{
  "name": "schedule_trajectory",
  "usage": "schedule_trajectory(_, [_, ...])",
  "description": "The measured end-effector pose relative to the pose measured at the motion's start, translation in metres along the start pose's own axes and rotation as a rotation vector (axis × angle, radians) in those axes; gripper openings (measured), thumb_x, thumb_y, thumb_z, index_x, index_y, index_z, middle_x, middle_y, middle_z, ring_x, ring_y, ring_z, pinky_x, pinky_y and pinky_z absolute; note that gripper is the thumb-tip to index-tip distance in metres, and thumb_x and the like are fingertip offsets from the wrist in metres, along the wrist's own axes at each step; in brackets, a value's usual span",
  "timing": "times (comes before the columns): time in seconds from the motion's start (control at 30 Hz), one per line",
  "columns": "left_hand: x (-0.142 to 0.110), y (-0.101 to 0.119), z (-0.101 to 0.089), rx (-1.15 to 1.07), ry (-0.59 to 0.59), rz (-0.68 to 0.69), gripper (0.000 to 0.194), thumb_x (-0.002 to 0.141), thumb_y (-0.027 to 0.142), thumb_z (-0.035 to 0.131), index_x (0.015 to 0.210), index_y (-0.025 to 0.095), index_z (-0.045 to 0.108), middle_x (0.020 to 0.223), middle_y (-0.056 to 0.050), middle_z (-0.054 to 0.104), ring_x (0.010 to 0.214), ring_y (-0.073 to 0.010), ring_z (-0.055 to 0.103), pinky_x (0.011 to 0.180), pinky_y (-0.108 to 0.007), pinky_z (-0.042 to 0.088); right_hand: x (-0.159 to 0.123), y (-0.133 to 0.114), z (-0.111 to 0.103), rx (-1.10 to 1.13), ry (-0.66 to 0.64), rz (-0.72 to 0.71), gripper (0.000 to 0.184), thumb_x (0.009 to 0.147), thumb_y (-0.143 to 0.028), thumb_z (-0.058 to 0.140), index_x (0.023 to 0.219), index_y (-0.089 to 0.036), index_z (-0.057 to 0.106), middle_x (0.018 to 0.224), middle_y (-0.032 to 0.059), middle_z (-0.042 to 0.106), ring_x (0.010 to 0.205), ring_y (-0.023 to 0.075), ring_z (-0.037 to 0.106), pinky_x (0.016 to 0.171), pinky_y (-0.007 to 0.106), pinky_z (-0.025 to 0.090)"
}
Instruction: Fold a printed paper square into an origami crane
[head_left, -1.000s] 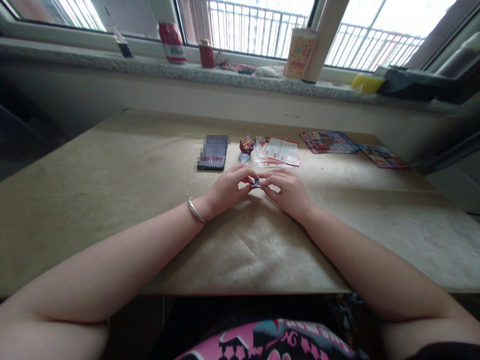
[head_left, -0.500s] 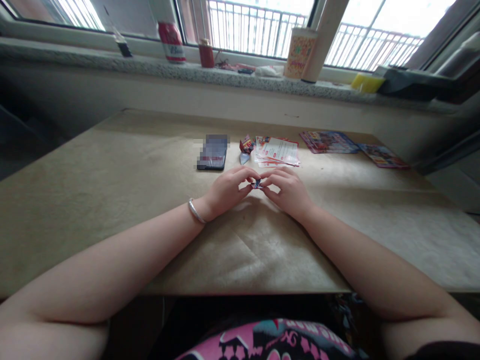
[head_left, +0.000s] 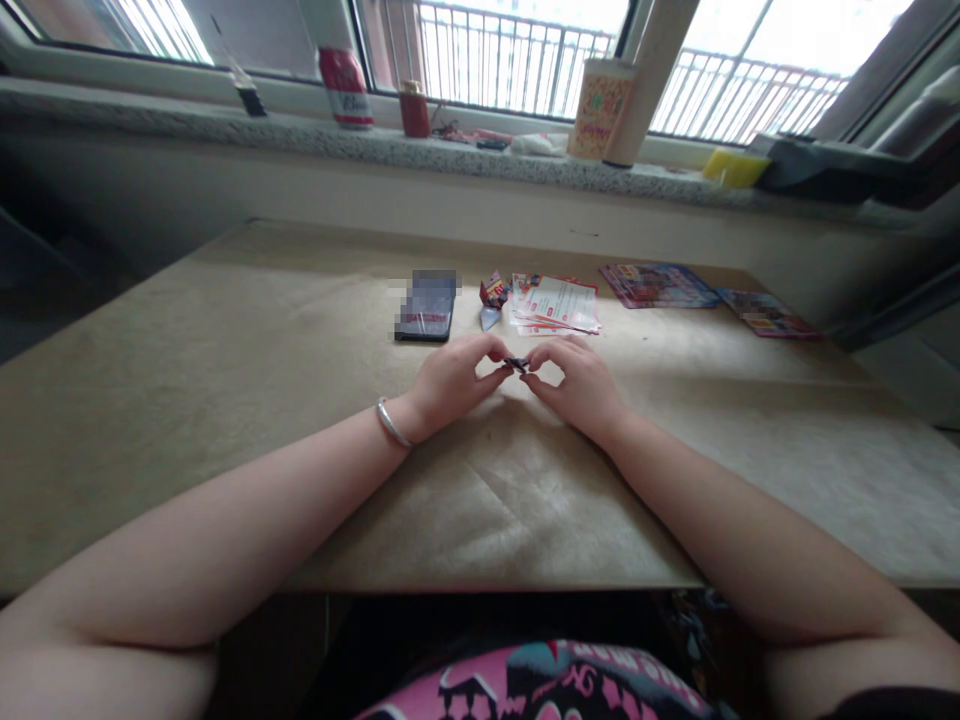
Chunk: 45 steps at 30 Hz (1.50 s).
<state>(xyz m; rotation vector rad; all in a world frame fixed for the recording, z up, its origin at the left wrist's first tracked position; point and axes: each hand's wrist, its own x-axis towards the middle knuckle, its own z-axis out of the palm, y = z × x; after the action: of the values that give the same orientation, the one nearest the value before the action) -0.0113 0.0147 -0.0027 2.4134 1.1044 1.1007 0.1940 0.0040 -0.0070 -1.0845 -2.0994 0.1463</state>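
Between the fingertips of both hands is a small, dark, folded piece of printed paper (head_left: 516,365), held just above or on the table. My left hand (head_left: 457,375), with a silver bangle on its wrist, pinches the paper's left end between thumb and index finger. The thumb and index finger of my right hand (head_left: 577,378) close on its right end. Beyond the hands lies a crumpled, colourful folded paper piece (head_left: 493,292) with a pale pointed part (head_left: 490,317). Beside it is a loose stack of printed cards (head_left: 559,303) with red edges.
A dark phone (head_left: 427,308) lies left of the cards. More colourful cards (head_left: 660,284) fan out at the back right, with another pile (head_left: 769,313) beside them. On the windowsill stand a red can (head_left: 345,88), a small red bottle (head_left: 413,110) and a patterned cup (head_left: 598,110).
The small paper has turned between my fingers and looks flatter and darker. My right index fingertip has drawn slightly back to the right. The other things stay in place.
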Motion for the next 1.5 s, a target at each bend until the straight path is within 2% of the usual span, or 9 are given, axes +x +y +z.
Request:
schedule_trajectory(0.1, [-0.001,-0.001,0.001,0.012,-0.028,-0.058,0.013,0.084,0.031,0.065,0.087,0.018,0.064,0.082,-0.002,0.069,0.073,-0.0141,0.063,0.065,-0.025,0.048,-0.001,0.001,0.005,0.073,0.041,0.118,0.018,0.074,-0.022,0.067,0.089,-0.022,0.057,0.085,0.0027,0.067,0.081,0.019,0.062,0.076,0.034,0.05])
schedule_trajectory(0.2, [0.0,-0.002,0.002,-0.045,-0.068,-0.083,0.013,0.084,0.03,0.064,0.087,0.018,0.064,0.084,-0.002,0.069,0.074,-0.0135,0.062,0.068,-0.025,0.05,-0.001,-0.001,0.008,0.156,0.012,0.15,0.025,0.073,-0.019,0.065,0.097,-0.021,0.058,0.082,0.0013,0.067,0.076,0.0165,0.061,0.072,0.031,0.05])
schedule_trajectory(0.37, [0.0,-0.001,0.005,-0.152,-0.116,-0.118,0.013,0.083,0.029,0.062,0.087,0.017,0.063,0.084,-0.002,0.068,0.074,-0.0129,0.062,0.069,-0.025,0.053,-0.001,-0.005,0.007,0.179,-0.068,0.207,0.007,0.076,-0.022,0.061,0.082,-0.02,0.062,0.079,0.0026,0.063,0.076,0.0166,0.059,0.06,0.026,0.047])
schedule_trajectory(0.57, [0.0,0.003,0.004,-0.373,-0.175,-0.164,0.021,0.087,0.035,0.058,0.092,0.016,0.062,0.085,-0.003,0.068,0.073,-0.0132,0.066,0.066,-0.024,0.054,-0.001,-0.007,0.007,0.264,-0.097,0.262,0.015,0.08,-0.03,0.061,0.069,-0.019,0.059,0.072,0.001,0.059,0.069,0.014,0.056,0.06,0.025,0.045])
schedule_trajectory(0.73, [0.001,0.002,0.005,-0.39,-0.112,-0.207,0.022,0.084,0.038,0.062,0.086,0.015,0.062,0.079,-0.002,0.066,0.068,-0.0124,0.064,0.062,-0.023,0.053,-0.001,-0.009,0.008,0.238,-0.137,0.262,0.014,0.078,-0.028,0.064,0.068,-0.019,0.061,0.068,-0.0002,0.057,0.065,0.0129,0.054,0.061,0.025,0.043])
schedule_trajectory(0.87, [0.003,0.003,0.005,-0.467,-0.073,-0.219,0.025,0.08,0.033,0.066,0.098,0.016,0.061,0.075,0.0,0.064,0.066,-0.0111,0.061,0.06,-0.021,0.051,-0.001,-0.007,0.01,0.279,-0.154,0.283,0.012,0.079,-0.029,0.064,0.072,-0.019,0.064,0.069,-0.0003,0.06,0.064,0.013,0.054,0.061,0.025,0.042])
schedule_trajectory(0.97, [0.004,0.004,0.002,-0.369,-0.109,-0.169,0.019,0.082,0.034,0.064,0.086,0.016,0.065,0.072,0.0,0.062,0.067,-0.0113,0.058,0.061,-0.022,0.048,-0.001,-0.006,0.01,0.315,-0.192,0.292,0.012,0.08,-0.029,0.063,0.074,-0.019,0.066,0.069,-0.0004,0.06,0.065,0.0129,0.053,0.061,0.025,0.041])
schedule_trajectory(1.2, [0.003,0.006,-0.002,-0.206,-0.077,-0.105,0.03,0.086,0.037,0.057,0.067,0.015,0.062,0.064,0.0,0.058,0.062,-0.0112,0.052,0.058,-0.022,0.041,0.001,-0.009,0.01,0.266,-0.264,0.29,0.016,0.079,-0.03,0.062,0.069,-0.018,0.066,0.06,-0.0025,0.054,0.061,0.0114,0.047,0.057,0.023,0.036])
schedule_trajectory(1.5, [0.003,0.009,-0.001,-0.44,-0.084,-0.226,0.027,0.088,0.039,0.056,0.075,0.015,0.062,0.065,-0.001,0.063,0.058,-0.011,0.057,0.056,-0.022,0.046,0.003,-0.01,0.01,0.173,-0.284,0.267,0.011,0.079,-0.028,0.065,0.072,-0.02,0.068,0.066,-0.0007,0.058,0.072,0.015,0.053,0.066,0.026,0.04])
